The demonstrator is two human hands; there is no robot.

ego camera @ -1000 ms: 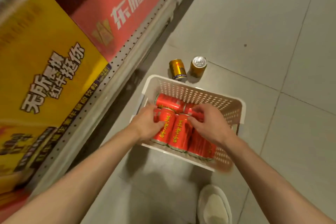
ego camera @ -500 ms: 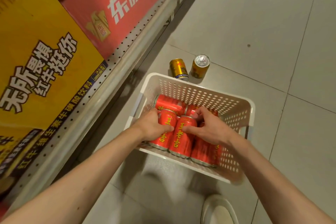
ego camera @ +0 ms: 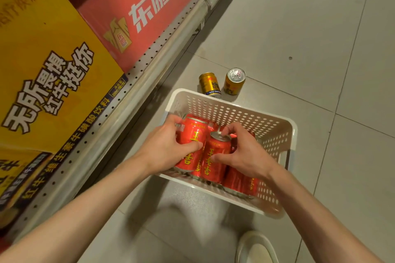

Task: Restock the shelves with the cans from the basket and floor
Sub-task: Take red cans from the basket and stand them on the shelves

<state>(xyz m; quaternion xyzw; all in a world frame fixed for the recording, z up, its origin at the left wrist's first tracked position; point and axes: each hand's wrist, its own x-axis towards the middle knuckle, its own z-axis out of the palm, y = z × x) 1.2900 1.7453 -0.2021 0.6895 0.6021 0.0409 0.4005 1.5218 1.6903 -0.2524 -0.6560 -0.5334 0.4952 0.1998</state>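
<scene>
A white perforated basket (ego camera: 275,132) stands on the grey tiled floor and holds several red cans with yellow characters. My left hand (ego camera: 164,149) grips one red can (ego camera: 193,134), raised and tilted above the others. My right hand (ego camera: 245,151) grips a second red can (ego camera: 215,156) just to its right, fingers over its silver top. More red cans (ego camera: 241,179) lie beneath. Two gold cans stand on the floor beyond the basket, one (ego camera: 210,84) on the left, the other (ego camera: 234,82) on the right.
A perforated metal shelf edge (ego camera: 136,94) runs diagonally along the left. On it sit a yellow carton (ego camera: 47,66) and a red carton (ego camera: 145,10). My light shoe (ego camera: 256,247) shows at the bottom. Grey floor tiles (ego camera: 310,28) stretch to the right.
Both hands have closed round a red can each and lifted them partly out of the pile. The view has shifted closer over the basket.
</scene>
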